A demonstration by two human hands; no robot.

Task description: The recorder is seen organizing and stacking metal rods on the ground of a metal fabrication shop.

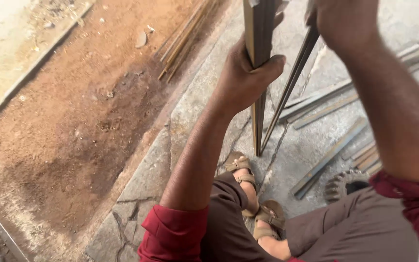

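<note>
Hands (241, 82) clutch flat metal bars (258, 34).

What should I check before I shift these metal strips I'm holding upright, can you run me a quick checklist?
1. Left hand wrapped firmly round the upright bundle of strips: ok.
2. Right hand gripping the leaning strip: ok, though its fingers are partly out of frame.
3. Lower ends resting on the stone floor: ok.
4. Sandalled feet clear of those ends: not ok, they sit close.
5. Loose strips lying beside you: not ok, underfoot.
6. Top ends of the strips: cannot tell.
</note>
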